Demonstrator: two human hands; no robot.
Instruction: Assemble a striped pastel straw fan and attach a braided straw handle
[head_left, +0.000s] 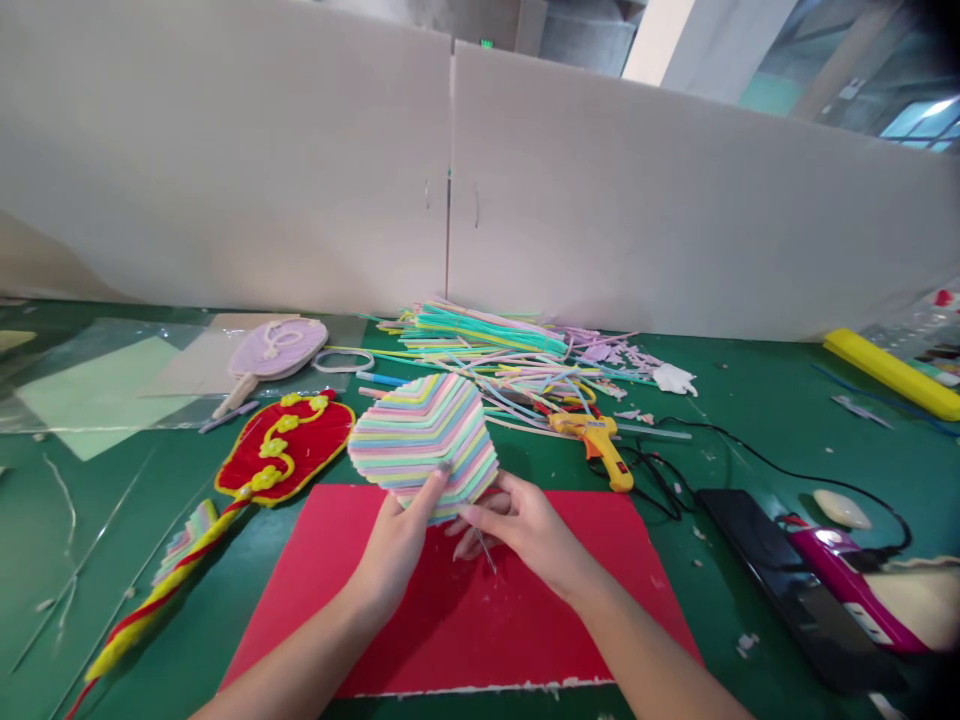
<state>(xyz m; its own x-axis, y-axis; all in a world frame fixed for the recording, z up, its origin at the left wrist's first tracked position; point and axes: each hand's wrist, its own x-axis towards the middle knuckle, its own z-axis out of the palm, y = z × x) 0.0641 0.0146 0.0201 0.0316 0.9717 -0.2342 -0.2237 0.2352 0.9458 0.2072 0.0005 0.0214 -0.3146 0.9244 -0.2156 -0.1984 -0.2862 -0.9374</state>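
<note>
Both hands hold a rounded panel of pastel striped pipe cleaners (424, 435) above a red board (487, 620). My left hand (397, 545) grips its lower edge, thumb on the striped face. My right hand (525, 530) pinches the lower right edge between thumb and fingers. A thin wire or stem points down from beneath the panel, between the hands. To the left lies a red fan shape (251, 455) with yellow trim, yellow flowers and a twisted yellow and red handle.
Behind the panel are piled pipe cleaners (480, 335) and a yellow glue gun (600, 440) with a black cord. A lilac fan (277, 350) lies back left. At right are a black phone (787, 580), a magenta power strip (855, 590) and a yellow bar (892, 375).
</note>
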